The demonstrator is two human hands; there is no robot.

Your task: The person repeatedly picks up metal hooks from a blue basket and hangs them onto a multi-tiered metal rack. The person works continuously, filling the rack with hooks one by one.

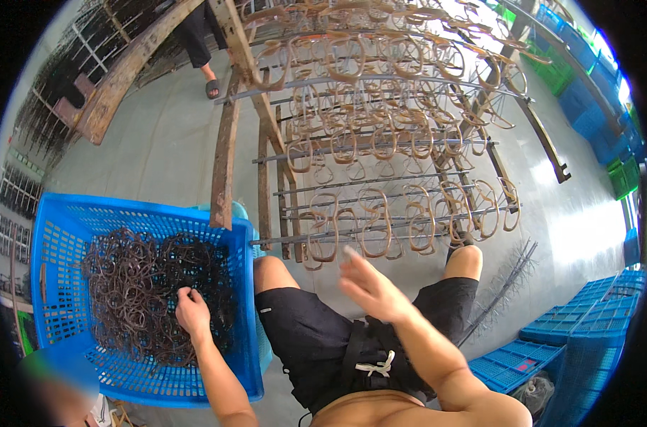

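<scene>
My left hand (pixel 193 316) is down in a blue plastic basket (pixel 253 320), its fingers bent against a heap of dark eyeglass frames (pixel 126 288). Whether it pinches one is hidden. My right hand (pixel 372 288), slightly blurred, reaches over my lap with its fingers extended and no frame visible in it. Its fingertips are close to the lowest front row of the rack, where brown, translucent eyeglass frames (pixel 375 227) hang along a metal rod (pixel 280 241). More rows of similar frames (pixel 350 58) hang above and behind.
Worn wooden rack posts (pixel 223 160) rise between basket and frames. A wire-pronged rod (pixel 502 291) leans at my right, near stacked blue crates (pixel 585 320). Another person's foot (pixel 212 88) is beyond the rack. A blurred person (pixel 62 387) is at lower left.
</scene>
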